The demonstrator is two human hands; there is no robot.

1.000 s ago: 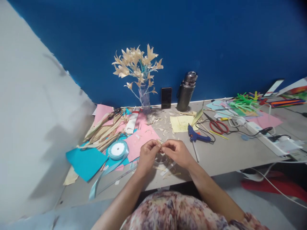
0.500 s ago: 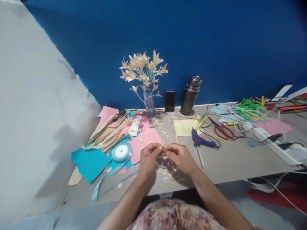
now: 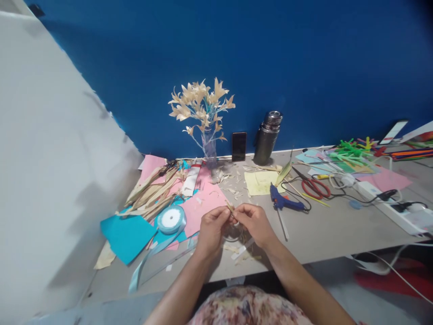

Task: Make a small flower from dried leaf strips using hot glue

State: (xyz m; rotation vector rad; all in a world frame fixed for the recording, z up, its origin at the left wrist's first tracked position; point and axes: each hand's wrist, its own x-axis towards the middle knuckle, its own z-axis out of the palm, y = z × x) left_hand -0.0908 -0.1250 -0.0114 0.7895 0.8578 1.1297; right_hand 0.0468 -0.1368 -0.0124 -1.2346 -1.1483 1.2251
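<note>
Close together over the table's front part, my left hand (image 3: 214,225) and my right hand (image 3: 254,222) have their fingertips pinched on one small tan strip of dried husk (image 3: 230,208). Its tip pokes up between the fingers, while the rest is mostly hidden by them. Beneath the hands a round clear object (image 3: 232,235), perhaps a roll of tape, is partly covered. Tan scraps (image 3: 248,258) lie around it. To the right of my right hand rests a blue glue gun (image 3: 286,201) on its side.
A vase (image 3: 209,151) of husk flowers (image 3: 201,100), a phone (image 3: 239,146) and a thermos (image 3: 268,137) stand by the wall. Left are husks (image 3: 149,187), ribbon (image 3: 171,220) and coloured paper (image 3: 128,234). Right are red scissors (image 3: 315,188), pipe cleaners (image 3: 352,151) and a power strip (image 3: 389,207).
The view has tilted slightly upward. My fingers have shifted a little on the husk strip, and its tip now shows more upright between them. Both hands still hold it.
</note>
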